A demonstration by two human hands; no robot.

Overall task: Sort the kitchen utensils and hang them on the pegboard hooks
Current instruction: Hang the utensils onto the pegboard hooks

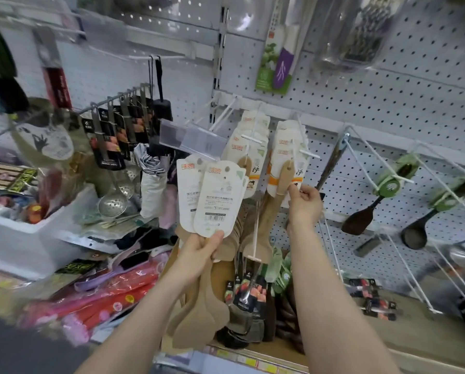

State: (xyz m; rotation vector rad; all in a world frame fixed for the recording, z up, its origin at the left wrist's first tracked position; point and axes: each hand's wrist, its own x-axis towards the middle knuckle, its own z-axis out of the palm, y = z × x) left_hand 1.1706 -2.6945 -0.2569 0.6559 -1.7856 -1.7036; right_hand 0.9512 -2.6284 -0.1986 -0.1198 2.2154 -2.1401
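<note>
Now the left hand (199, 252) grips a bundle of wooden spatulas (215, 195) around the handles, with the fingers curled and the thumb pressed on the lower edge of the front card. The white cards with a barcode stand upward above the hand, and the pale wooden blades hang down below the wrist. The bundle is held in the air in front of the pegboard (387, 90), not on any hook.

Just to the right, the right hand (304, 203) pinches the lower part of the hanging wooden spatulas (285, 157) between the thumb and the bent fingers. These spatulas hang on a white hook (309, 153) that comes out from the pegboard. A second group of carded spatulas (249, 149) hangs on the neighbouring hook to the left, between the two hands.

Further right, dark spatulas with green tags (360, 220) and a dark ladle (414, 236) hang on long white hooks. Above, a packed purple knife (280, 66) hangs on the board.

To the left, steel utensils on black cards (118, 136) hang in a row on one hook, with perforated steel skimmers (112, 203) under them and a folded umbrella (152, 184) beside them. A white foam box (23, 238) stands on the far left. Below the hands, more black-carded utensils (247, 295) lie in a pile on the shelf, and pink and red packages (112, 292) lie to the left of it.
</note>
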